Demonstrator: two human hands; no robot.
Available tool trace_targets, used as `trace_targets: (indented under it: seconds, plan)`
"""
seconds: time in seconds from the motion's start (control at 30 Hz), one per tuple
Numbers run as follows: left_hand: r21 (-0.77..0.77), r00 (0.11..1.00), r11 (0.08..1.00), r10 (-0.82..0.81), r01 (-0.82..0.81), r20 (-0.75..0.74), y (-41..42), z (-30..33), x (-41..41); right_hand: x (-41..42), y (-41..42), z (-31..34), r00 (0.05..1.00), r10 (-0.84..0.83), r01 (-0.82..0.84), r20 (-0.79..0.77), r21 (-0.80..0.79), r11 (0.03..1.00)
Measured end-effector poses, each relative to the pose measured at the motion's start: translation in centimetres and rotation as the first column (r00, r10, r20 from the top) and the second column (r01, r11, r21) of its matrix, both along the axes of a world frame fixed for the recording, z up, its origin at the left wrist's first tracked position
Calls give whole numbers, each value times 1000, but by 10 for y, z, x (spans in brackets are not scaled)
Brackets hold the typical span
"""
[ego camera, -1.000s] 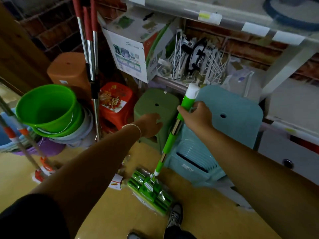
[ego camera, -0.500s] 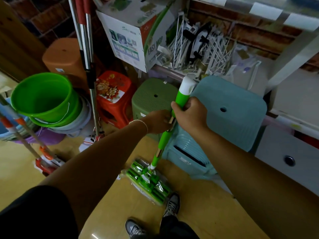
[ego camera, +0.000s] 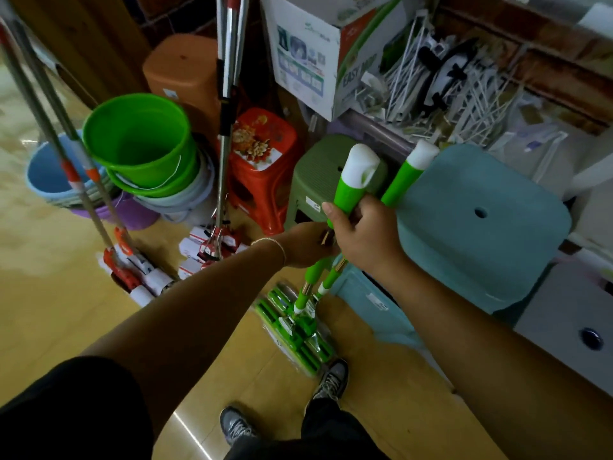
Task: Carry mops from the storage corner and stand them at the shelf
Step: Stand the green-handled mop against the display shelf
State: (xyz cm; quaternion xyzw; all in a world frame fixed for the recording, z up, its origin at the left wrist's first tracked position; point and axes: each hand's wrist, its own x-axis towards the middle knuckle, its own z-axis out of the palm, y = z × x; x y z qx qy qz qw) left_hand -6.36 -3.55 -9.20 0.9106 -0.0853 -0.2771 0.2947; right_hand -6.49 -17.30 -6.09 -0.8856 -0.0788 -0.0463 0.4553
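Note:
Two green mops with white caps stand upright side by side in front of me. The nearer mop (ego camera: 351,184) and the second mop (ego camera: 403,182) both pass through my right hand (ego camera: 366,237), which is closed around their handles. My left hand (ego camera: 306,245) grips the handles just below it, partly hidden behind the right hand. Their green flat heads (ego camera: 295,330) rest on the yellow floor near my shoes. The shelf (ego camera: 378,127) runs above the stools at the back right.
Red-handled mops (ego camera: 225,94) lean behind an orange-red stool (ego camera: 262,161). Two more mops (ego camera: 76,174) lean at left over stacked buckets (ego camera: 139,144). A green stool (ego camera: 318,174) and a teal stool (ego camera: 481,227) stand right behind the held mops. A mop box (ego camera: 308,51) sits on the shelf.
A second green mop handle now shows beside the first in my right hand. My left hand has come in and closed on the handles. The mop heads have shifted slightly toward my feet.

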Motion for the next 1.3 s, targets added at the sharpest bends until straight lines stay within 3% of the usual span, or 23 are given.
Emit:
trace_targets:
  seconds: [0.27,0.47,0.67,0.8,0.93,1.17,1.3]
  plan:
    - [-61,997,998,5,-1,74,78,31,-75,-65,81,25,975,108,-78,195,-156,985]
    - [-85,993,996,16,-6,114,149,34,-145,-136,154,38,969,115,-64,220,-229,971]
    - [-276,969,950,194,-147,151,207,54,-189,-172,223,67,953,137,-73,271,-234,970]
    - [-326,974,938,172,-116,147,250,62,-219,-194,267,79,933,227,-152,278,-269,951]
    - [-390,937,893,308,-225,163,296,78,-250,-216,315,102,863,353,-231,361,-340,912]
    - [-449,892,820,441,-356,97,364,104,-300,-247,389,132,791,505,-361,345,-403,841]
    - [-414,873,822,475,-392,116,396,121,-331,-268,421,149,776,562,-442,287,-389,808]
